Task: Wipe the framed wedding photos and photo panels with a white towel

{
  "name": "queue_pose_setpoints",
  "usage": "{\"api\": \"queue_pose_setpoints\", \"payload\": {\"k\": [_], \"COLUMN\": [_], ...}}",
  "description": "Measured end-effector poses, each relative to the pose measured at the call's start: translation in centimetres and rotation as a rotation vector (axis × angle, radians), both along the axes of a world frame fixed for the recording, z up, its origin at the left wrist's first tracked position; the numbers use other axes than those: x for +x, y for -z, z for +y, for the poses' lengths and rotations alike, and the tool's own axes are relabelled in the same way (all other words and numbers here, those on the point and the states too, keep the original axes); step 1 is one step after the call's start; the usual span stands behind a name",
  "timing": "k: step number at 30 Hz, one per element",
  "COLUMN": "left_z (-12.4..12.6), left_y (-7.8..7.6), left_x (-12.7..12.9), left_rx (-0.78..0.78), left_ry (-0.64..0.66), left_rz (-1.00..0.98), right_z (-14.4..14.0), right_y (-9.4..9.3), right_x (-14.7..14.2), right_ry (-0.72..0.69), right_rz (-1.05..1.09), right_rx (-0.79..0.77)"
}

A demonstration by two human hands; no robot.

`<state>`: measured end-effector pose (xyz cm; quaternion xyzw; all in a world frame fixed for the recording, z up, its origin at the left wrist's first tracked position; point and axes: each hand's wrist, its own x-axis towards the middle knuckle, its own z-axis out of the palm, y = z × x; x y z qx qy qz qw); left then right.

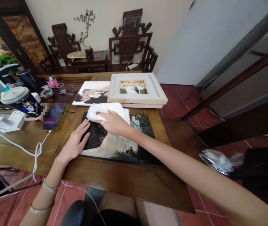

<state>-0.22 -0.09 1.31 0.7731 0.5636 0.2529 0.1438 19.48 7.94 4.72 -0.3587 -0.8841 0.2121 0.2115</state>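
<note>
A large dark photo print [115, 149] lies flat on the wooden table in front of me, showing a figure in a pale flowing dress. My right hand [112, 121] grips a white cloth [117, 108] and presses it on the print's upper left part. The cloth and my forearm hide some of the picture. My left hand [76, 141] rests with fingers stretched out along the print's left edge, holding nothing.
Behind the print lie a white framed picture [158, 89] and a smaller photo panel [82, 100]. To the left are a phone [55, 116], a power strip [14, 121], a lidded cup [25, 103] and a white cable [37, 153]. The table's front edge [124, 179] is close to my lap.
</note>
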Motion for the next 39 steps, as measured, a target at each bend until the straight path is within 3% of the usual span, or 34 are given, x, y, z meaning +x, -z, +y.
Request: {"api": "queue_pose_setpoints", "payload": {"k": [7,10,13,18,21,28,31,34,39], "left_z": [-0.1,-0.1,-0.1,-0.1,0.0,0.0,0.0,0.1,0.2], "left_y": [-0.1,-0.1,0.0,0.1,-0.1,-0.2,0.0,0.1,0.2], "left_x": [0.1,0.1,0.1,0.0,0.0,0.0,-0.1,-0.1,-0.2], "left_rx": [0.014,0.020,0.024,0.013,0.008,0.011,0.020,0.023,0.013], "left_ry": [0.004,0.006,0.008,0.006,0.005,0.008,0.008,0.005,0.001], "left_rz": [-0.011,-0.006,0.002,0.010,0.010,0.005,-0.009,-0.007,0.008], "right_z": [-0.2,-2.4,-6.8,-13.0,-12.2,-2.4,-0.4,-2.0,-9.9], "right_y": [1.1,1.8,1.9,1.0,0.9,1.6,1.2,1.3,2.5], "right_x": [9.8,12.0,12.4,11.5,11.3,12.8,13.6,14.0,14.1], "right_ry": [0.166,0.208,0.117,-0.254,-0.264,0.074,0.150,0.136,-0.018], "right_rz": [0.020,-0.052,-0.136,-0.119,-0.100,-0.124,-0.121,-0.158,-0.111], "right_rx": [-0.017,0.009,0.057,0.079,0.103,0.131,0.078,0.074,0.180]}}
